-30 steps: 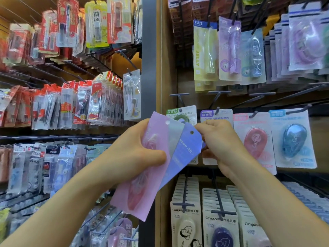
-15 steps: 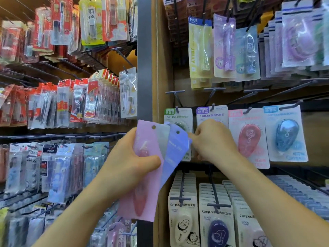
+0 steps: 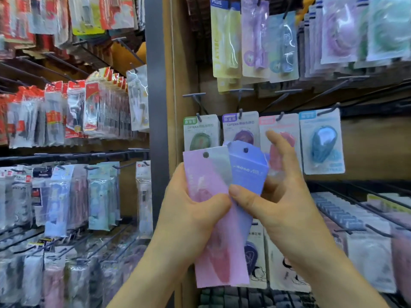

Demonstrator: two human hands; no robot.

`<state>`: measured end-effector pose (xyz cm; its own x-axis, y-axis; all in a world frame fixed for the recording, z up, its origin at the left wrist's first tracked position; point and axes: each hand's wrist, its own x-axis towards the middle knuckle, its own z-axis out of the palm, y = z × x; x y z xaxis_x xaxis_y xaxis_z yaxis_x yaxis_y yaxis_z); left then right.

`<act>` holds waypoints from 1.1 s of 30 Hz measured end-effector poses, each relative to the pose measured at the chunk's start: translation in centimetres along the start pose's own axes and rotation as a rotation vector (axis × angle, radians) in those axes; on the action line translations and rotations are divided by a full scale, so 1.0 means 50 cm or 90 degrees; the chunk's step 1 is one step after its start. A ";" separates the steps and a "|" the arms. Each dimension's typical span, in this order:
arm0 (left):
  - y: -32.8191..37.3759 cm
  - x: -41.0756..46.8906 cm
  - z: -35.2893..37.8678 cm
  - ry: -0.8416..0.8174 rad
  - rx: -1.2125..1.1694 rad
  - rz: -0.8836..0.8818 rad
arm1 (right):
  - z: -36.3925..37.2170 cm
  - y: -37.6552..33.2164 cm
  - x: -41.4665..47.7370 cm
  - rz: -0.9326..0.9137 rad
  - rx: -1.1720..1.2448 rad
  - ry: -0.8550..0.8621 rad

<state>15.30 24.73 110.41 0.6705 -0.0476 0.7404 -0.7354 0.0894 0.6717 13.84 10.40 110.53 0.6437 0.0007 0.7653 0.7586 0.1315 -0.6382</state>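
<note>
Holding two overlapping packets upright before the display rack (image 3: 156, 96): left hand (image 3: 191, 218) grips the pink packet (image 3: 206, 174); right hand (image 3: 287, 210) thumb and fingers (image 3: 278, 143) pinch the blue packet (image 3: 246, 170), just to its right.

A grey upright post (image 3: 155, 107) divides the display wall. Right of the post, a wooden back panel (image 3: 178, 63) carries dark peg hooks (image 3: 195, 96). Four white carded packs hang there in one row, running outward from the post: green-tagged pack (image 3: 201, 127), purple-tagged pack (image 3: 241, 125), pink-tagged pack (image 3: 278, 122), blue-tagged pack (image 3: 321, 141). A yellow pack (image 3: 225, 41) hangs higher up. Left of the post, hooks hold dense red-carded packs (image 3: 66, 112), with clear-bagged packs (image 3: 60, 196) beneath.
</note>
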 end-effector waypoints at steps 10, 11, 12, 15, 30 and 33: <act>-0.003 -0.024 0.138 -0.019 -0.126 -0.037 | -0.193 -0.023 -0.060 -0.082 -0.315 0.108; -0.002 -0.027 0.163 -0.032 -0.155 -0.041 | -0.211 -0.032 -0.069 -0.055 -0.318 0.088; -0.004 -0.030 0.189 -0.042 -0.181 -0.038 | -0.227 -0.041 -0.081 -0.022 -0.320 0.045; -0.007 -0.041 0.279 -0.043 -0.231 -0.017 | -0.280 -0.070 -0.120 0.053 -0.387 -0.034; 0.037 -0.068 0.865 -0.046 -0.285 0.011 | -0.857 -0.194 -0.210 0.089 -0.297 0.033; 0.048 -0.051 0.933 -0.039 -0.281 -0.019 | -0.936 -0.200 -0.209 0.067 -0.308 0.052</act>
<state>7.25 -21.37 111.27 0.6735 -0.1144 0.7303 -0.5946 0.5029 0.6273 4.23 -37.31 104.98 0.7105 -0.0912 0.6977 0.6365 -0.3396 -0.6925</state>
